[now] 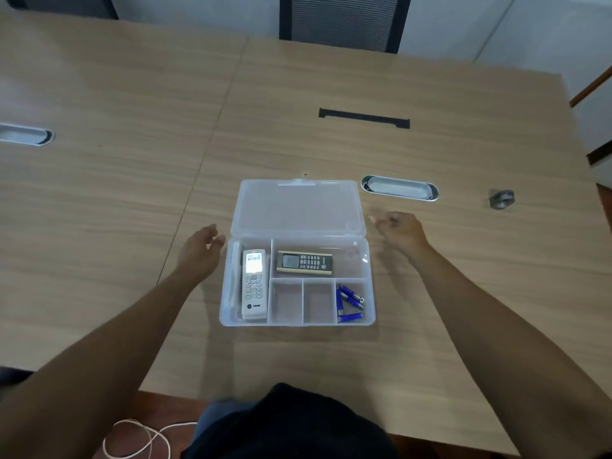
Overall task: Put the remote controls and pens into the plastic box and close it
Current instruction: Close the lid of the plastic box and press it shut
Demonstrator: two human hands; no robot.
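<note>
A clear plastic box (371, 294) lies open on the wooden table, its lid (298, 208) folded flat away from me. A white remote (254, 283) fills the long left compartment. A black and gold remote (304, 263) lies in the wide upper compartment. Several blue pens (347, 303) sit in the lower right compartment; the two small middle compartments hold nothing. My left hand (200, 251) hovers just left of the box's hinge corner, fingers loosely curled, holding nothing. My right hand (399, 231) hovers to the right of the lid, fingers loosely bent, also holding nothing.
An oval metal cable port (399, 188) is set in the table right of the lid, another (25, 134) at far left. A black bar (364, 118) lies further back. A small grey roll (501, 198) sits at the right. A chair (344, 18) stands beyond the table.
</note>
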